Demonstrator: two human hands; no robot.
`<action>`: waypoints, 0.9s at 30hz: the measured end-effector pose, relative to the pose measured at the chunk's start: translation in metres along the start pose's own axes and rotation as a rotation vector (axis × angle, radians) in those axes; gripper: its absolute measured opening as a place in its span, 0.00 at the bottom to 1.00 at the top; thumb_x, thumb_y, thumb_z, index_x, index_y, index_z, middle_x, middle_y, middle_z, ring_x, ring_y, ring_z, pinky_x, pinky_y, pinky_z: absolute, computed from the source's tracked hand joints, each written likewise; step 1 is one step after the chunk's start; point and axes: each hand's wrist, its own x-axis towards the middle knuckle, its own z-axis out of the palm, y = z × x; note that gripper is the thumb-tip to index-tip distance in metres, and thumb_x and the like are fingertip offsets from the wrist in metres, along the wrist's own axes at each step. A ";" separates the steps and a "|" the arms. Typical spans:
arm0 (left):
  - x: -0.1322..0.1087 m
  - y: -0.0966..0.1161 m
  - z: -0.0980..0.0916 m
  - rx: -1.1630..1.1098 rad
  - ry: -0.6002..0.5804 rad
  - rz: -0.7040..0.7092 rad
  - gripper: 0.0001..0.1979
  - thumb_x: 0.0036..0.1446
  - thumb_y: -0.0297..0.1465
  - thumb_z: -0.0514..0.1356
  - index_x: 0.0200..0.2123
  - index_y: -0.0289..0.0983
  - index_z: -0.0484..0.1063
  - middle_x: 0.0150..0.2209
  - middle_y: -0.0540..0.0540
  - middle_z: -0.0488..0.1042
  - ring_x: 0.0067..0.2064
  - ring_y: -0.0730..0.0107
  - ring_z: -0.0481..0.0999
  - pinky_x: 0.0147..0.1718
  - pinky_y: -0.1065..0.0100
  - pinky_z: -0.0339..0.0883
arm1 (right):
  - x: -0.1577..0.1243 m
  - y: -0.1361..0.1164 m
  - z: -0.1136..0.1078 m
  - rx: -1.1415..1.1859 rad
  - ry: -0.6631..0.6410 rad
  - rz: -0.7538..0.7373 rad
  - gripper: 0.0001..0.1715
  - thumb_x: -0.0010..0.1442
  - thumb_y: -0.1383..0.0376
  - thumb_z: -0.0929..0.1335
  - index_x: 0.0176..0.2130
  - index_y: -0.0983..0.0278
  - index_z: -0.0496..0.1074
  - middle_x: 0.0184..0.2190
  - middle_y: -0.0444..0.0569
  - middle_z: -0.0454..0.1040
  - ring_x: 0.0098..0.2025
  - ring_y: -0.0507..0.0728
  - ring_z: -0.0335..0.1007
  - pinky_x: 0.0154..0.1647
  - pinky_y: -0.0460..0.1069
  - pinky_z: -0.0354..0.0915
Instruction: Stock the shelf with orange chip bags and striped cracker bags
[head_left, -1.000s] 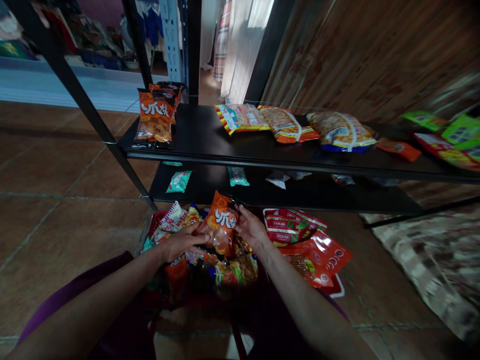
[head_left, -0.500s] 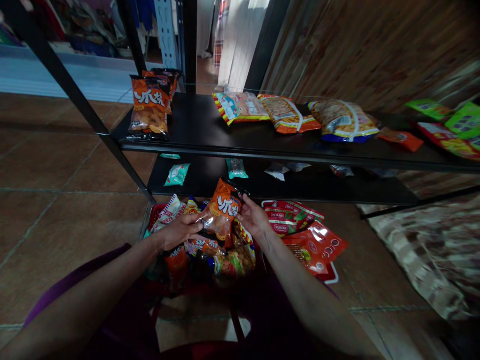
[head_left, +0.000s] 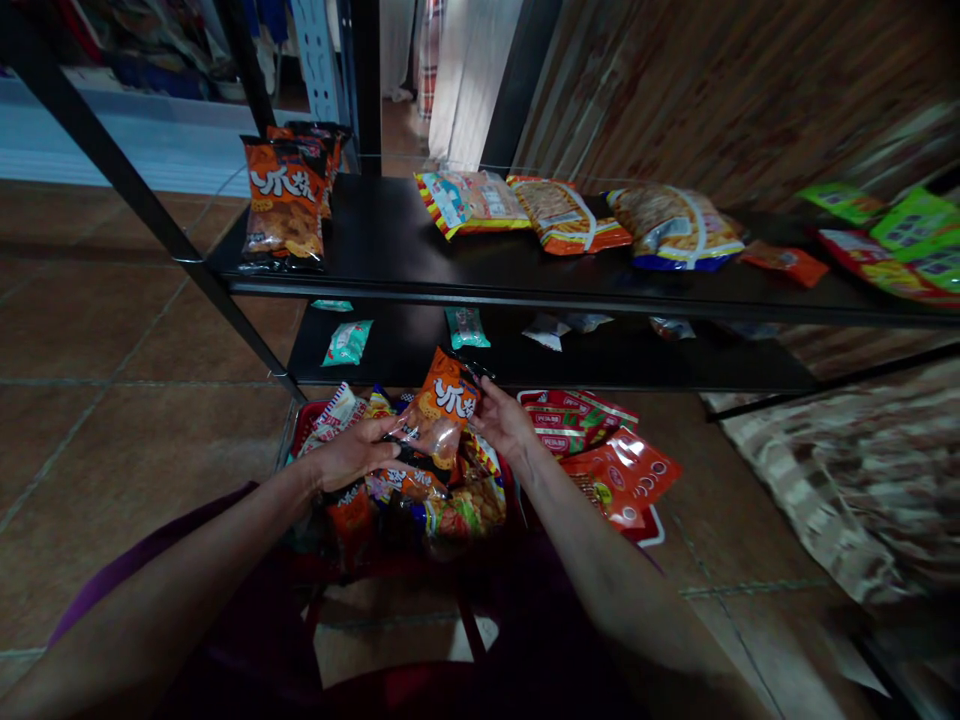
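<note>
1. the orange bag [head_left: 448,400] was held tilted in the air over the near basket [head_left: 301,432], printed front up, its black top end just before the lower shelf [head_left: 409,355].
2. the left hand [head_left: 356,455] was grasping the bag's lower left side, thumb on the front.
3. the right hand [head_left: 506,420] was grasping its upper right side, close to the dark seal.
4. for good handling, a light pinch at both edges seemed best, as the contents probably crushed easily; level support and fingers clear of the lettering would have kept it neat and readable.
5. mixed packs [head_left: 472,510] crowded the near basket below, so extra clearance seemed wise against snagging.
6. to the right, a second basket [head_left: 654,532] held red packs [head_left: 559,440].
7. beyond, the upper shelf [head_left: 379,230] bore matching bags [head_left: 285,205] standing at its left end.
</note>
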 end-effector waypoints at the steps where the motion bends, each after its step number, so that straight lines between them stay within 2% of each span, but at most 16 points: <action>1: 0.000 -0.001 0.000 -0.005 0.006 0.000 0.22 0.50 0.22 0.63 0.50 0.38 0.73 0.47 0.42 0.75 0.53 0.56 0.71 0.52 0.53 0.66 | -0.001 0.000 0.000 -0.004 -0.006 0.000 0.05 0.59 0.64 0.68 0.32 0.63 0.74 0.25 0.44 0.78 0.29 0.52 0.74 0.34 0.48 0.71; 4: 0.002 -0.005 -0.002 -0.052 0.014 0.006 0.22 0.50 0.22 0.62 0.50 0.37 0.72 0.46 0.43 0.75 0.53 0.57 0.72 0.53 0.51 0.64 | -0.003 0.000 0.001 -0.009 -0.066 -0.022 0.05 0.58 0.62 0.70 0.34 0.62 0.74 0.28 0.45 0.79 0.32 0.53 0.75 0.34 0.48 0.71; 8: 0.007 -0.009 -0.002 -0.130 0.065 0.033 0.23 0.50 0.21 0.61 0.51 0.37 0.71 0.47 0.43 0.75 0.52 0.58 0.72 0.55 0.47 0.62 | -0.011 0.005 0.004 -0.059 -0.277 0.010 0.13 0.57 0.56 0.70 0.40 0.61 0.73 0.36 0.48 0.80 0.38 0.56 0.76 0.35 0.50 0.72; 10: 0.008 -0.009 0.000 -0.147 0.107 0.039 0.23 0.49 0.20 0.61 0.50 0.37 0.71 0.46 0.43 0.75 0.50 0.59 0.73 0.54 0.46 0.63 | -0.014 0.008 0.005 -0.084 -0.326 0.012 0.15 0.57 0.56 0.70 0.41 0.61 0.73 0.38 0.49 0.80 0.39 0.57 0.76 0.34 0.51 0.73; 14: 0.011 -0.006 0.005 -0.164 0.175 0.045 0.16 0.50 0.20 0.60 0.45 0.33 0.73 0.42 0.43 0.76 0.46 0.61 0.76 0.52 0.46 0.65 | -0.017 0.012 0.005 -0.076 -0.284 -0.009 0.14 0.56 0.57 0.70 0.41 0.62 0.73 0.37 0.49 0.80 0.37 0.57 0.76 0.33 0.51 0.73; 18: 0.017 -0.016 0.012 -0.231 0.270 0.060 0.11 0.51 0.23 0.63 0.40 0.33 0.73 0.41 0.43 0.77 0.42 0.64 0.78 0.52 0.51 0.67 | -0.014 0.014 0.006 -0.045 -0.196 0.005 0.11 0.56 0.58 0.71 0.37 0.62 0.73 0.33 0.47 0.79 0.32 0.54 0.75 0.31 0.49 0.72; 22: 0.021 -0.032 0.019 -0.286 0.306 -0.002 0.10 0.49 0.26 0.66 0.37 0.33 0.72 0.39 0.42 0.78 0.39 0.64 0.79 0.51 0.54 0.69 | -0.011 0.017 0.007 -0.026 -0.086 0.023 0.06 0.56 0.61 0.71 0.35 0.60 0.72 0.27 0.42 0.77 0.26 0.51 0.71 0.29 0.48 0.70; 27: 0.019 -0.038 0.022 -0.265 0.331 -0.008 0.10 0.46 0.23 0.68 0.33 0.32 0.73 0.36 0.42 0.78 0.39 0.63 0.79 0.51 0.56 0.68 | -0.011 0.019 0.007 -0.042 -0.089 0.029 0.04 0.56 0.63 0.70 0.34 0.59 0.71 0.27 0.41 0.77 0.26 0.51 0.71 0.27 0.47 0.69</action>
